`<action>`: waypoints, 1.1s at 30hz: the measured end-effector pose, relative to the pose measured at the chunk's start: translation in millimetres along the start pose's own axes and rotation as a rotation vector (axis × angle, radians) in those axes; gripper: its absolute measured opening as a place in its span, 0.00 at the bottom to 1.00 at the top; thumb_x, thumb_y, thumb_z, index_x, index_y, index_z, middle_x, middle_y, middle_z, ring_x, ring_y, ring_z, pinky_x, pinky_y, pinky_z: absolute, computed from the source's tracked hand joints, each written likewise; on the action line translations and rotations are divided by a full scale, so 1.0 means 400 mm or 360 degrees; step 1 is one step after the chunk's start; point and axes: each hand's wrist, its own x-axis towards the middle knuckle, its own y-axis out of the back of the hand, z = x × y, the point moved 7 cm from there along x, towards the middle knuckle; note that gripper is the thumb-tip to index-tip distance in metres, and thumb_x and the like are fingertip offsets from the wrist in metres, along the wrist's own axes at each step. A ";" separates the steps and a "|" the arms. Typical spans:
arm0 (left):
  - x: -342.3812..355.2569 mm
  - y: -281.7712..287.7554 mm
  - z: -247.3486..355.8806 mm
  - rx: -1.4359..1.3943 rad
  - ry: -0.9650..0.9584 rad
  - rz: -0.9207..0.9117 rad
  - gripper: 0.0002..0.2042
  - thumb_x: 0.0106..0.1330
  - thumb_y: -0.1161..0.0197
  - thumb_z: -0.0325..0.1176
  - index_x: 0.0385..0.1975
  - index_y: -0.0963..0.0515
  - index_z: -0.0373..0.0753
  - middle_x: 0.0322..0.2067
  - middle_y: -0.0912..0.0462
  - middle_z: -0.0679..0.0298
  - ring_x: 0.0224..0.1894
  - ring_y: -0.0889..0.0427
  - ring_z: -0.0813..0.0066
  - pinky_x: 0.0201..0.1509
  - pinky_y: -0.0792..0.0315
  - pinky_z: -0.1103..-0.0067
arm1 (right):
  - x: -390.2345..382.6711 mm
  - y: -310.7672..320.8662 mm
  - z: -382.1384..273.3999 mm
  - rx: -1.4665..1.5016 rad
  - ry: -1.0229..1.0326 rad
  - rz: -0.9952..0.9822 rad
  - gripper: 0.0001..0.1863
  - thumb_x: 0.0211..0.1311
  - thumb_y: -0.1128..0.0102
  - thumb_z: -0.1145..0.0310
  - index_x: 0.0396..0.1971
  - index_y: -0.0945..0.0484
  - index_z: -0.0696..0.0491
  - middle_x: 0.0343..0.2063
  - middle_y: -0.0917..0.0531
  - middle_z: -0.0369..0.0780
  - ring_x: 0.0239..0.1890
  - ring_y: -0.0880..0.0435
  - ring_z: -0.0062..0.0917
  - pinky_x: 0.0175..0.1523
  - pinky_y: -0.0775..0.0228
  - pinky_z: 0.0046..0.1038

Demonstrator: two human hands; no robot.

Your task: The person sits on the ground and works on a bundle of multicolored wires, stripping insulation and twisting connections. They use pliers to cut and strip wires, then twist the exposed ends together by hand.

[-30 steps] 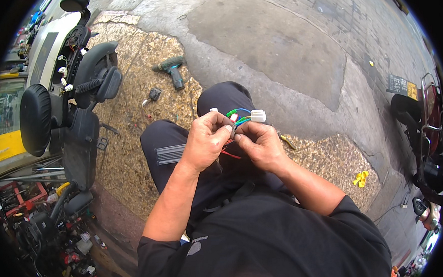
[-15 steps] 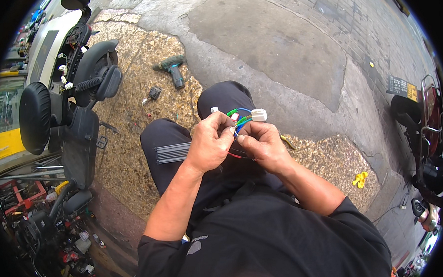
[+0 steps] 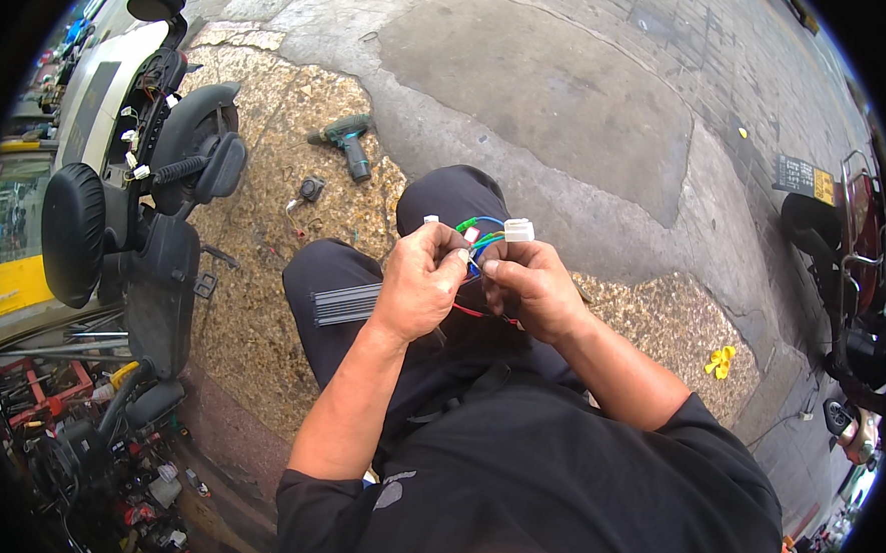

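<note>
Where knees bend, drill (image 3: pixel 348 141) beyond.

I see one sign (image 3: pixel 804 178) | far right, by parked scooter (image 3: pixel 844 285) | dark rectangular board, yellow patch | text unreadable

Both hands (image 3: pixel 478 280) together, fingers pinched

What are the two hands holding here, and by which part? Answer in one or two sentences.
Both hands, left hand and right hand, hold a bundle of coloured wires by the wires themselves, just below the white connector, which sticks out free above the right hand.
</note>
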 end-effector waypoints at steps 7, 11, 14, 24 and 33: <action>-0.004 -0.007 0.014 0.0025 -0.0012 -0.0015 0.02 0.68 0.44 0.20 0.35 0.24 0.31 0.31 0.21 0.70 0.33 0.26 0.87 0.37 0.30 0.84 | 0.003 -0.004 -0.006 -0.0099 -0.0051 0.0031 0.04 0.64 0.39 0.71 0.29 0.21 0.55 0.22 0.22 0.33 0.21 0.25 0.15 0.26 0.34 0.21; -0.005 -0.007 0.021 0.0032 0.0000 -0.0025 0.02 0.69 0.43 0.20 0.34 0.24 0.31 0.30 0.21 0.70 0.33 0.26 0.88 0.37 0.31 0.84 | 0.008 -0.005 -0.011 -0.0173 -0.0087 -0.0038 0.05 0.63 0.39 0.72 0.27 0.22 0.55 0.20 0.23 0.32 0.18 0.28 0.15 0.23 0.37 0.21; -0.005 -0.006 0.024 0.0034 0.0011 -0.0031 0.02 0.69 0.43 0.21 0.34 0.24 0.32 0.30 0.21 0.70 0.33 0.26 0.87 0.36 0.31 0.84 | 0.012 -0.005 -0.010 -0.0198 -0.0114 -0.0065 0.06 0.63 0.39 0.72 0.26 0.22 0.55 0.19 0.23 0.32 0.17 0.30 0.15 0.22 0.39 0.20; 0.002 0.003 0.013 -0.0056 0.0042 0.0037 0.02 0.68 0.42 0.21 0.34 0.23 0.32 0.29 0.21 0.70 0.30 0.26 0.88 0.34 0.32 0.85 | -0.003 0.017 -0.018 -0.0307 0.0090 0.0163 0.05 0.64 0.36 0.72 0.32 0.19 0.58 0.22 0.20 0.33 0.21 0.24 0.16 0.26 0.33 0.22; 0.012 0.024 0.000 -0.0336 0.0057 0.0234 0.04 0.69 0.43 0.23 0.35 0.23 0.29 0.28 0.21 0.66 0.27 0.26 0.87 0.29 0.31 0.84 | 0.000 -0.012 -0.072 -0.1132 0.0872 0.0361 0.06 0.59 0.32 0.76 0.35 0.17 0.60 0.29 0.13 0.43 0.31 0.15 0.21 0.39 0.23 0.27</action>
